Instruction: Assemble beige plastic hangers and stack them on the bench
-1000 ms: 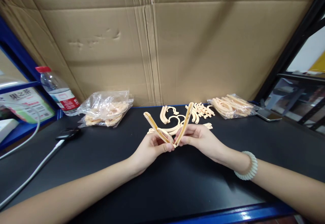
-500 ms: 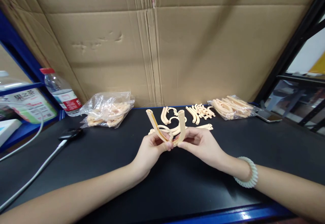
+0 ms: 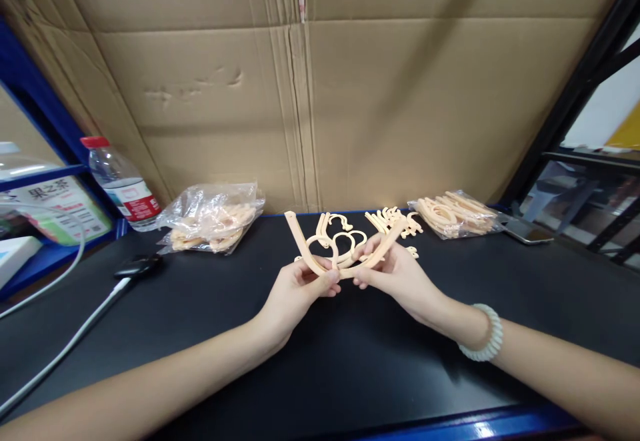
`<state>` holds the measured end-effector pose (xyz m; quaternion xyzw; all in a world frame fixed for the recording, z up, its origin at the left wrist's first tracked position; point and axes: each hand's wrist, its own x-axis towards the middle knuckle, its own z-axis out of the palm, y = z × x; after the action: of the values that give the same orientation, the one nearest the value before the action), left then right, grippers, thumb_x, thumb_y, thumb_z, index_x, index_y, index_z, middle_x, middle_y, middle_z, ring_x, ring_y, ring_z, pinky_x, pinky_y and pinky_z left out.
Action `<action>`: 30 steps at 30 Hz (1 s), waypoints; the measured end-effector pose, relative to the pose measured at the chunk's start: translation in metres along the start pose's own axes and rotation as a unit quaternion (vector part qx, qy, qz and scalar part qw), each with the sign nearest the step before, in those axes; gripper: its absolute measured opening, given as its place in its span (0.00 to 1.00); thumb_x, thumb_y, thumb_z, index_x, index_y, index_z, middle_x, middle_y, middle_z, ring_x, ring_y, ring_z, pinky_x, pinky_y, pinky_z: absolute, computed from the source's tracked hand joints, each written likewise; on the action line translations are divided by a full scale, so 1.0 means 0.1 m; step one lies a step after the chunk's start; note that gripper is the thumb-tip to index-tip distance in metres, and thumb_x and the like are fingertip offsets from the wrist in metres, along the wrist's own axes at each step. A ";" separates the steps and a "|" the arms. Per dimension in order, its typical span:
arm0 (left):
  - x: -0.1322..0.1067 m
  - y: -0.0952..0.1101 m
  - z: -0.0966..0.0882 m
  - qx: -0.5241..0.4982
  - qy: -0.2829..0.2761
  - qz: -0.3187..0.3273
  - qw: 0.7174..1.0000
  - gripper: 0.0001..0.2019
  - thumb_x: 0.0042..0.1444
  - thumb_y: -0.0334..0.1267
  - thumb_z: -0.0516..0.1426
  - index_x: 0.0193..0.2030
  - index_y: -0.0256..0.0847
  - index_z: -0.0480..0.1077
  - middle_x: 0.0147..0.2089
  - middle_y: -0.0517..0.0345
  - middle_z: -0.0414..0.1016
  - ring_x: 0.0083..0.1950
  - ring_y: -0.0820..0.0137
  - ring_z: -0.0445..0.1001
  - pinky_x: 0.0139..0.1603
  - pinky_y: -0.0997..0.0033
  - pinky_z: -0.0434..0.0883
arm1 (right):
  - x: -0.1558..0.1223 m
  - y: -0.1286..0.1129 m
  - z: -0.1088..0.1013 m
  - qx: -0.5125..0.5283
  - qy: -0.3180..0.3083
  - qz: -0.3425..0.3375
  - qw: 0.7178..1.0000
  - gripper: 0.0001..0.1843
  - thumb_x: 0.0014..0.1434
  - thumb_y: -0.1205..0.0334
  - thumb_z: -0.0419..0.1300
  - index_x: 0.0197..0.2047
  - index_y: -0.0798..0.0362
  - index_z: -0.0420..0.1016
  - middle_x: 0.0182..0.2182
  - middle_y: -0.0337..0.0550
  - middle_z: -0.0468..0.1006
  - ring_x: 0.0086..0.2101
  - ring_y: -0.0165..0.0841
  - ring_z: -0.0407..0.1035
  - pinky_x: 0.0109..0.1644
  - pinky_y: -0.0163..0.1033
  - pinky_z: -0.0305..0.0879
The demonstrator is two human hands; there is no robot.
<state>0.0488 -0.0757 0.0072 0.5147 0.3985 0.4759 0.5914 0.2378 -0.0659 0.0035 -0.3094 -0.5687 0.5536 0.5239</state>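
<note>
My left hand point(image 3: 300, 291) and my right hand point(image 3: 395, 274) meet above the middle of the black table point(image 3: 200, 334). Together they pinch a peach plastic hanger point(image 3: 345, 269) made of two arms joined at the bottom. The left arm slants up to the left, the right arm up to the right, forming a wide V with a hook part between them. Both hands have fingers closed on it. A pale bead bracelet point(image 3: 483, 334) sits on my right wrist.
Loose peach hanger parts point(image 3: 395, 220) lie behind my hands. One clear bag of such parts point(image 3: 213, 218) lies at the back left, another point(image 3: 455, 213) at the back right beside a phone point(image 3: 525, 230). A water bottle point(image 3: 120, 184), a black device point(image 3: 137, 266) with white cable, and a cardboard wall point(image 3: 320, 94) surround.
The two hanger arms have swung apart from a narrow V into a wide one. My right hand turned its arm outward to the right; both hands stayed in place.
</note>
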 end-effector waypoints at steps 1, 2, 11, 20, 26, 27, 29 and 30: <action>0.02 0.03 -0.03 -0.006 0.004 -0.006 1.000 0.13 0.45 0.38 0.69 0.35 0.35 0.75 0.32 0.57 0.77 0.32 0.73 0.75 0.36 0.75 0.73 | 0.03 -0.04 -0.06 0.008 0.001 0.001 1.000 0.17 0.46 0.64 0.72 0.34 0.50 0.68 0.33 0.34 0.75 0.27 0.26 0.71 0.30 0.33 0.69; 0.05 0.06 -0.07 -0.014 0.008 -0.010 1.000 0.13 0.45 0.37 0.69 0.35 0.35 0.74 0.31 0.58 0.77 0.31 0.74 0.75 0.36 0.76 0.73 | 0.06 -0.08 -0.14 0.011 -0.005 0.002 1.000 0.16 0.46 0.64 0.72 0.34 0.51 0.68 0.32 0.34 0.74 0.25 0.24 0.69 0.28 0.31 0.67; 0.36 0.32 -0.52 -0.020 0.019 -0.053 0.998 0.06 0.46 0.25 0.67 0.31 0.32 0.74 0.30 0.54 0.77 0.31 0.74 0.77 0.36 0.80 0.76 | 0.34 -0.32 -0.73 -0.270 -0.113 0.012 0.956 0.10 0.47 0.58 0.70 0.30 0.54 0.75 0.27 0.40 0.76 0.28 0.31 0.71 0.33 0.37 0.68; 0.48 0.41 -0.75 0.243 -0.133 -0.007 0.961 0.11 0.46 0.38 0.68 0.33 0.36 0.74 0.31 0.57 0.79 0.34 0.70 0.77 0.39 0.73 0.74 | 0.35 -0.51 -0.97 -0.448 -0.240 0.020 0.861 0.14 0.51 0.51 0.67 0.32 0.54 0.76 0.29 0.41 0.78 0.32 0.35 0.72 0.37 0.40 0.67; 0.47 0.35 -0.82 0.558 -0.210 0.262 0.759 0.04 0.57 0.36 0.60 0.33 0.39 0.73 0.34 0.57 0.74 0.38 0.68 0.72 0.40 0.69 0.69 | 0.36 -0.47 -1.01 -0.517 -0.237 -0.004 0.823 0.11 0.51 0.54 0.65 0.28 0.53 0.74 0.26 0.38 0.75 0.30 0.32 0.67 0.36 0.39 0.62; 0.46 0.34 -0.81 0.573 -0.220 0.290 0.735 0.03 0.57 0.34 0.59 0.33 0.39 0.72 0.35 0.57 0.74 0.40 0.67 0.71 0.42 0.69 0.69 | 0.36 -0.46 -1.01 -0.528 -0.236 -0.005 0.816 0.10 0.51 0.54 0.65 0.28 0.53 0.74 0.26 0.38 0.75 0.29 0.32 0.67 0.35 0.38 0.60; 0.44 0.33 -0.80 0.585 -0.224 0.321 0.710 0.03 0.58 0.33 0.58 0.33 0.40 0.71 0.38 0.55 0.73 0.43 0.66 0.70 0.45 0.68 0.68 | 0.37 -0.45 -1.00 -0.539 -0.237 -0.007 0.808 0.11 0.51 0.54 0.65 0.28 0.53 0.74 0.26 0.38 0.73 0.29 0.32 0.65 0.33 0.38 0.59; 0.44 0.33 -0.79 0.590 -0.222 0.331 0.702 0.03 0.58 0.32 0.58 0.32 0.39 0.71 0.40 0.54 0.72 0.45 0.66 0.69 0.45 0.68 0.68 | 0.37 -0.45 -1.00 -0.542 -0.239 -0.009 0.806 0.12 0.51 0.53 0.65 0.28 0.53 0.74 0.27 0.39 0.73 0.29 0.32 0.65 0.33 0.38 0.58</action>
<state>-0.0225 -0.0146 0.0286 0.9479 0.2591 0.1803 0.0429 0.3321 -0.0099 0.0393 -0.3954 -0.8863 0.2070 0.1239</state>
